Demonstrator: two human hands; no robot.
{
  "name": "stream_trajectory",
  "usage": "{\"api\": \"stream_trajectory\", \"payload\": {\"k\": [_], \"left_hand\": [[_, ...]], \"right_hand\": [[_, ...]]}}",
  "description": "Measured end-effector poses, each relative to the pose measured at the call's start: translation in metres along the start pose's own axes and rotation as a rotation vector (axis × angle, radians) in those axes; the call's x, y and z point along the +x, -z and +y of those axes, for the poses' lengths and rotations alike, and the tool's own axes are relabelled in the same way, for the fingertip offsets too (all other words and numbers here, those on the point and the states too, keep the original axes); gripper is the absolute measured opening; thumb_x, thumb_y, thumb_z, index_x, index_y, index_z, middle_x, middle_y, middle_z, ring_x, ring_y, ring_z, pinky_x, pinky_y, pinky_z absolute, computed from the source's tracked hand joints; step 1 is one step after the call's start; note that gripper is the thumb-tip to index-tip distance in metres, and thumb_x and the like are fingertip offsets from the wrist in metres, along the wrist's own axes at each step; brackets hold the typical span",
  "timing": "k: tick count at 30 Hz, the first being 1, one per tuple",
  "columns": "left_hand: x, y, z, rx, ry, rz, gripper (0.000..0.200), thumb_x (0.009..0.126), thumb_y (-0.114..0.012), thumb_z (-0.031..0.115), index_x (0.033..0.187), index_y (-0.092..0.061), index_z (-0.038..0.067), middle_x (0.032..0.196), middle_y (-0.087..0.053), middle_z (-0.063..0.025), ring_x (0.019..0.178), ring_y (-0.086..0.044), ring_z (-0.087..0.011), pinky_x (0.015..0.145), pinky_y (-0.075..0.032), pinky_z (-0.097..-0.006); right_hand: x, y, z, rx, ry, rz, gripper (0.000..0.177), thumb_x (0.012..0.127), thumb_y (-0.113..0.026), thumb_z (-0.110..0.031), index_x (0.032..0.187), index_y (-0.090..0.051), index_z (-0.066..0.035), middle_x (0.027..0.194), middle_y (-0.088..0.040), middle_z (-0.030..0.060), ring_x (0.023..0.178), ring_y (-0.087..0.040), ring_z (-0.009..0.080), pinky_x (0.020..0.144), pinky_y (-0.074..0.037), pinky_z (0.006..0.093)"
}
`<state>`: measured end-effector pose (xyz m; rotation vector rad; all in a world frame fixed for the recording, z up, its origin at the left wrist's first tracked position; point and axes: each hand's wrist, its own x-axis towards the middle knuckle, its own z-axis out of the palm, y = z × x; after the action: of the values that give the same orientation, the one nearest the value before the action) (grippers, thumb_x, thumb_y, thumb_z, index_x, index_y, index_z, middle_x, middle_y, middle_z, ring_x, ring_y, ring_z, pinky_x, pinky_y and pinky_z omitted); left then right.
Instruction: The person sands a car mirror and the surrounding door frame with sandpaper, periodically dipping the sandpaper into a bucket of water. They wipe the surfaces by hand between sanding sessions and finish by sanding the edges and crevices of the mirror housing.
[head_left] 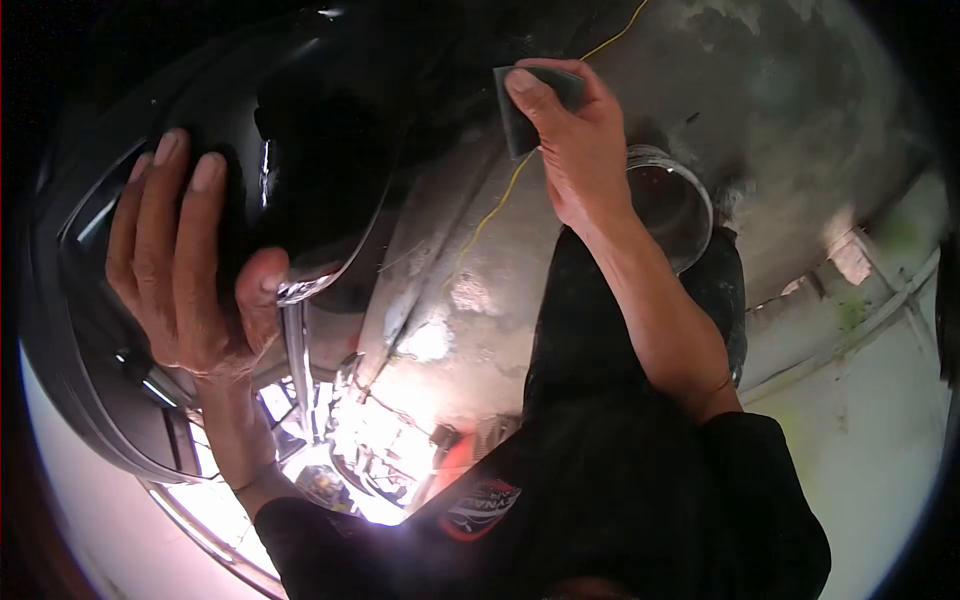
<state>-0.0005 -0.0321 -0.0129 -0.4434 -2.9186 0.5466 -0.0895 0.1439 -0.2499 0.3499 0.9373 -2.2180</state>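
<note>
My left hand (190, 260) lies with spread fingers on a glossy black curved panel (320, 170), its thumb near the panel's shiny lower edge. In my right hand (575, 140) is a thin dark grey sheet (519, 125), pinched between thumb and fingers and folded or bent. The sheet is held up over the floor, to the right of the panel and apart from it.
A round bucket (711, 215) stands on the grey floor (790, 120) beside my right forearm. A yellow cord (497, 208) runs across the floor. Bright light and clutter, with a red object (457, 462), lie at the lower middle. A pale wall (870, 400) is at the right.
</note>
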Motion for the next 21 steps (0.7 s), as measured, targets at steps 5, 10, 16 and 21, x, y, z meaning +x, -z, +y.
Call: {"api": "stream_trajectory", "payload": {"k": [5,10,16,21], "left_hand": [[0.001,-0.016,-0.002,-0.102,-0.053,0.118,0.058,0.105,-0.049,0.053,0.13,-0.068,0.004,0.137,-0.064,-0.0197,0.132,-0.056,-0.0341,0.114,-0.04,-0.0451],[0.002,-0.015,0.004,-0.008,-0.011,0.082,0.063,0.104,-0.048,0.056,0.13,-0.065,0.001,0.139,-0.062,-0.0201,0.131,-0.056,-0.0337,0.109,-0.044,-0.0448],[0.0,-0.013,0.005,-0.023,-0.023,0.019,0.064,0.107,-0.041,0.055,0.137,-0.057,0.0,0.145,-0.054,-0.0226,0.135,-0.052,-0.0338,0.111,-0.044,-0.0462],[-0.002,-0.015,0.007,-0.097,0.018,0.027,0.068,0.107,-0.039,0.056,0.137,-0.054,-0.002,0.146,-0.049,-0.0243,0.138,-0.049,-0.0367,0.114,-0.043,-0.0529]], "right_hand": [[-0.003,-0.008,0.017,0.119,0.072,0.105,0.02,0.094,-0.076,-0.012,0.109,-0.067,-0.003,0.091,-0.071,0.0037,0.077,-0.064,0.009,0.068,-0.053,0.0244],[-0.001,0.014,0.028,0.019,0.18,0.077,0.015,0.094,-0.074,-0.014,0.102,-0.073,-0.001,0.086,-0.072,0.0018,0.077,-0.065,0.0087,0.068,-0.053,0.0252],[-0.011,0.005,0.038,-0.07,0.263,0.164,0.017,0.093,-0.072,-0.015,0.099,-0.074,0.001,0.08,-0.071,0.0028,0.072,-0.064,0.0073,0.065,-0.052,0.0259],[0.009,-0.017,0.06,-0.105,0.402,0.276,0.016,0.091,-0.071,-0.014,0.095,-0.074,0.001,0.081,-0.072,0.0108,0.07,-0.068,0.0141,0.064,-0.053,0.0288]]}}
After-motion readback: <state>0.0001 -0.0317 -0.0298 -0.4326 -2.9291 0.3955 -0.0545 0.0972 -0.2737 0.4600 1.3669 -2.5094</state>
